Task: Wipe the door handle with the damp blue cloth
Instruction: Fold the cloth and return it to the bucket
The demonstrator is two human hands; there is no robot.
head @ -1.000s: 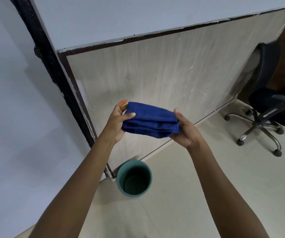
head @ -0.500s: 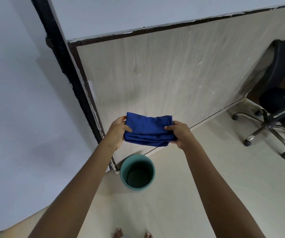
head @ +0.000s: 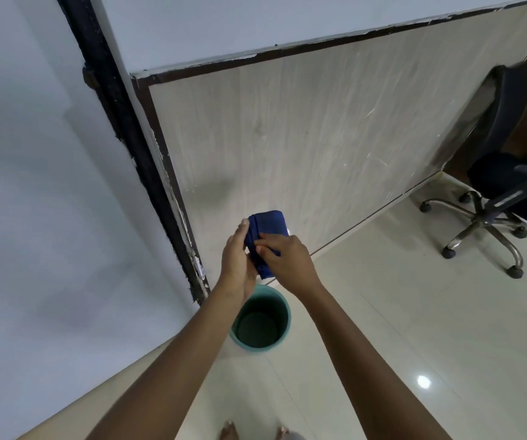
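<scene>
Two hands clamp the folded blue cloth [head: 266,231] at centre frame: left hand [head: 236,258] flat against its side, right hand [head: 286,260] pinching its front. Below stands a teal bucket [head: 260,320]; behind, a pale door [head: 287,147]. Step: apparently preparing the cloth. No door handle is visible, so it must be located next.

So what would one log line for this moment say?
blue cloth: folded, upright | left hand + right hand: both gripping it | teal bucket: below | door handle: unseen
</scene>
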